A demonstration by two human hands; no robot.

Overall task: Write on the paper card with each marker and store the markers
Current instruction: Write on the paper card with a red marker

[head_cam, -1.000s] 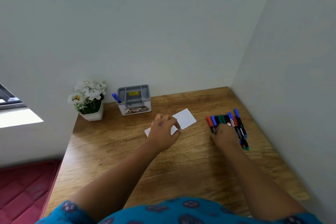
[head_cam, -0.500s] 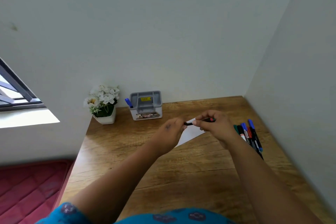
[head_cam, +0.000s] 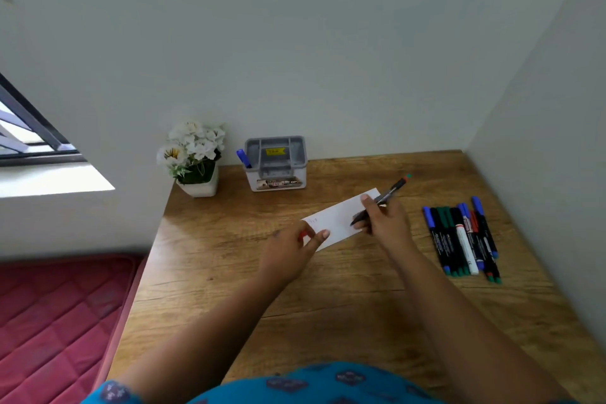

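1. Your right hand (head_cam: 385,221) grips a black marker (head_cam: 382,199), hiding its tip over the white card (head_cam: 337,221).
2. Your left hand (head_cam: 290,248) pinches a red cap (head_cam: 302,235) at the card's near edge.

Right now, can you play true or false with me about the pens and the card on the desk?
1. The right hand holds a marker over the paper card. True.
2. The left hand is empty. False: it pinches a small red cap.
3. The grey organizer has a blue marker in it. True.
4. The spare markers lie left of the card. False: they lie to its right.
5. The flower pot stands right of the organizer. False: left.
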